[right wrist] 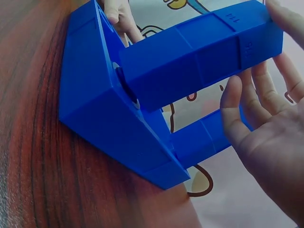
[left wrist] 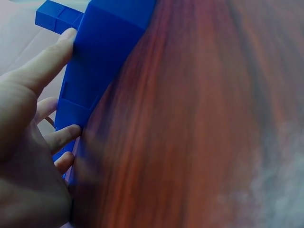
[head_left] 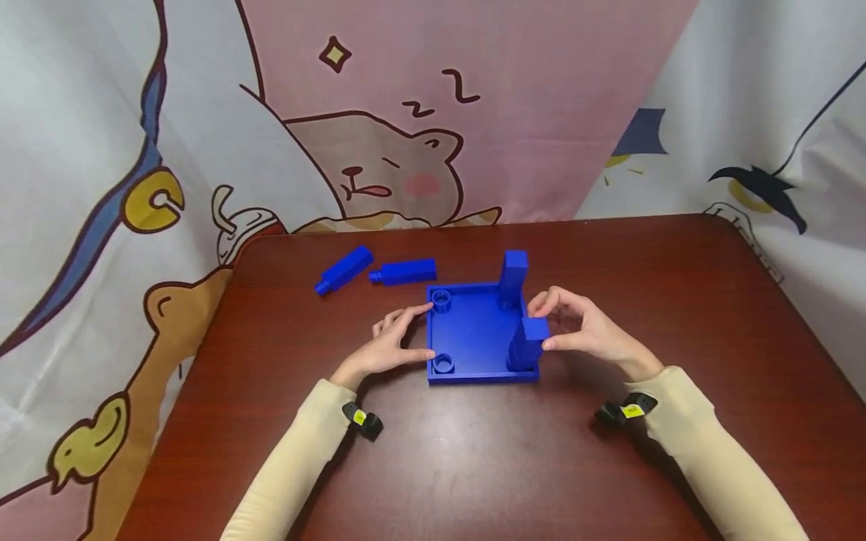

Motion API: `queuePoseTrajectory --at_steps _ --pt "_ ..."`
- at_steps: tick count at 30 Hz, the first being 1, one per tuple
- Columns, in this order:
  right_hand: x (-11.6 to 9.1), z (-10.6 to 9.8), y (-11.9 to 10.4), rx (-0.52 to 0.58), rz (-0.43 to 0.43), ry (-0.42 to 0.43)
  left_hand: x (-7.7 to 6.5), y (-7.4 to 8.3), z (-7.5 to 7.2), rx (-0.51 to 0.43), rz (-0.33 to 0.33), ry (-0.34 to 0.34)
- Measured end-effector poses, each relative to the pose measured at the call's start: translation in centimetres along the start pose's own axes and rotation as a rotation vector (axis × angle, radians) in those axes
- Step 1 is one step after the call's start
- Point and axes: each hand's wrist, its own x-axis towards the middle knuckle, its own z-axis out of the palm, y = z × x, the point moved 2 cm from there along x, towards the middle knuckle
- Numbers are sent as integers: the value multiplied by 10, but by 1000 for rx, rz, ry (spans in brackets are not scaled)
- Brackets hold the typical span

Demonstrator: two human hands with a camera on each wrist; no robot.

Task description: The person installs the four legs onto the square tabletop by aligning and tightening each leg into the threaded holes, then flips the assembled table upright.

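A square blue tray-like base (head_left: 473,330) with a raised rim lies on the table; round sockets (head_left: 443,364) show at its two left corners. My right hand (head_left: 588,330) pinches the top of a square blue leg (head_left: 525,347) standing at the near right corner, its lower end at the corner socket (right wrist: 127,85). Another blue leg (head_left: 513,278) stands upright at the far right corner, just behind the right fingers. My left hand (head_left: 389,346) touches the base's left edge, thumb and forefinger spread apart and fairly straight.
Two loose blue legs (head_left: 345,269) (head_left: 404,272) with narrow ribbed ends lie on the brown table (head_left: 473,466) beyond the left hand. A printed cloth (head_left: 514,113) hangs behind the table's back edge. Each wrist wears a black strap (head_left: 361,421).
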Motion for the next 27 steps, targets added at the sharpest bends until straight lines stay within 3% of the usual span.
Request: queuePoseTrajectory --at_steps 7,12,19,23,27 --pt "2 3 2 -48 -55 14 -2 0 0 2 -10 -12" --pt "4 4 -1 -66 -32 10 0 1 -3 -4 -8 -10" --pt "3 3 -7 -115 51 -106 1 1 -5 -3 -11 -8" --pt "1 2 -9 -90 121 -156 0 1 -7 -9 -2 -2" --pt "0 0 -11 -94 113 -181 1 2 -7 -7 14 -3"
